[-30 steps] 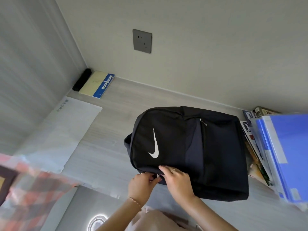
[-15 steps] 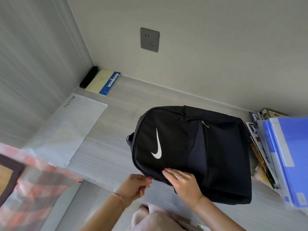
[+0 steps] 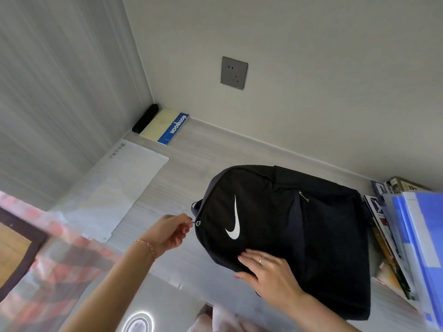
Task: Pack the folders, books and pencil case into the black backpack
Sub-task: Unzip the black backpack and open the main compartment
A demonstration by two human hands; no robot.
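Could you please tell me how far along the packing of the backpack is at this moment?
Nothing looks packed yet. In hand: the left hand pinches the zipper pull at the backpack's edge, while the right hand presses flat on it. Left to do: the blue folders and books sit stacked beside the bag, and the notebook and black case lie in the far corner.
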